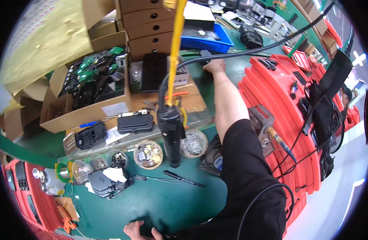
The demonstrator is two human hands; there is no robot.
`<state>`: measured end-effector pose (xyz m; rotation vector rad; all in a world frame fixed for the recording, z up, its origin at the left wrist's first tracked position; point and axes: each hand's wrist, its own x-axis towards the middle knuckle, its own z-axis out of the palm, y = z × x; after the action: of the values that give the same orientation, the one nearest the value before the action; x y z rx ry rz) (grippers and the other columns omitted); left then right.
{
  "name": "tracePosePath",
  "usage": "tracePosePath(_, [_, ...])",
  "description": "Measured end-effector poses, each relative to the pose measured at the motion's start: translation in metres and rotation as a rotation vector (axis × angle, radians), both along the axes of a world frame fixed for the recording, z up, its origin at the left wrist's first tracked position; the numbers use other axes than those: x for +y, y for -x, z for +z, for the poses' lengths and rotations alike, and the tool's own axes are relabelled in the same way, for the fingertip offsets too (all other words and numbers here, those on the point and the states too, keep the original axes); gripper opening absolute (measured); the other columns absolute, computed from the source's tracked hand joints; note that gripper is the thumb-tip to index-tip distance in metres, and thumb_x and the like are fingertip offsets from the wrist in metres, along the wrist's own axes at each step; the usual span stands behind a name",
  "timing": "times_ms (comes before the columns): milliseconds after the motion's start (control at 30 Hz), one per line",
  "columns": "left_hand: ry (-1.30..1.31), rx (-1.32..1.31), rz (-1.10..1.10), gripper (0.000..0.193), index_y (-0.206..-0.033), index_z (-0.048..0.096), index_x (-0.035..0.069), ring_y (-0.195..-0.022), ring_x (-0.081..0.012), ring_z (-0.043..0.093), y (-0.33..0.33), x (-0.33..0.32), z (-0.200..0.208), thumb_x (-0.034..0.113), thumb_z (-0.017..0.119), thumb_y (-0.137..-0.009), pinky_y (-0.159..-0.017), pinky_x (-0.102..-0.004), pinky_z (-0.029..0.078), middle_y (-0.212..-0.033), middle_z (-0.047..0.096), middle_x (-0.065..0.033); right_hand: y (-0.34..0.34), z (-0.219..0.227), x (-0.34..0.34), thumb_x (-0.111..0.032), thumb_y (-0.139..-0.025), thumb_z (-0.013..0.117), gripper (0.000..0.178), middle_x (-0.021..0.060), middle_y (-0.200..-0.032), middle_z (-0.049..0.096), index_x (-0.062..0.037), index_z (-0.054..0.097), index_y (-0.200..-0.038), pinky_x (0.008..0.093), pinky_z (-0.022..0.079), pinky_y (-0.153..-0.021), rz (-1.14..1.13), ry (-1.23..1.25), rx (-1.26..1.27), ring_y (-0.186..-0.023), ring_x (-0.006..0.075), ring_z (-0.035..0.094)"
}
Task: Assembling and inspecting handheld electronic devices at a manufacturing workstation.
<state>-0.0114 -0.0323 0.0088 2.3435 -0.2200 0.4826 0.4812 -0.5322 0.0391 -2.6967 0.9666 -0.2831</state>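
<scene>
My right arm stretches to the far side of the green bench, where my right hand point(215, 66) has its fingers curled beside a small dark grey object point(206, 54). What lies in those fingers is too small to make out. Low at the front edge rests my left hand point(142, 231), thumb and fingers apart, holding nothing. A black electric screwdriver point(171, 138) hangs mid-view from a yellow cord point(176, 48). Below it lie a black marker pen point(184, 179) and metal tweezers point(158, 179). A stack of dark grey plastic housings point(108, 183) with white paper on top sits to the left.
Bowls of small metal parts point(148, 154) and screws point(193, 144) line the shelf's foot. A cardboard box point(86, 116) of circuit boards and black parts stands back left. Stacked red trays point(272, 108) rise along my right arm. A blue bin point(210, 40) is behind. Black cable crosses overhead.
</scene>
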Motion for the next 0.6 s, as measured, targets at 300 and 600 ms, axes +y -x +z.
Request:
tracePosePath(300, [-0.101,0.052,0.002,0.043,-0.126,0.059,-0.001,-0.092,-0.0369,0.059,0.006,0.005,-0.006,0.018,0.072,-0.089,-0.082,-0.0439,0.052,-0.114,0.056,-0.0228,-0.002,-0.004,-0.013,-0.033,-0.065,0.09,0.063,0.0159,-0.126,0.07,-0.0073,0.072,-0.119,0.0391,0.056,-0.101,-0.005,-0.025,-0.01,-0.119,0.029,0.067])
tracePosePath(600, [-0.06,0.036,-0.181,0.04,-0.12,0.062,-0.002,-0.086,-0.0313,0.061,-0.022,0.006,-0.007,0.016,0.074,-0.086,-0.077,-0.0408,0.053,-0.108,0.061,-0.0181,0.007,-0.003,0.01,-0.024,-0.07,0.091,0.051,0.0125,-0.128,0.069,-0.0118,0.074,-0.118,0.0367,0.057,-0.098,-0.006,-0.104,0.028,-0.12,0.0274,0.067])
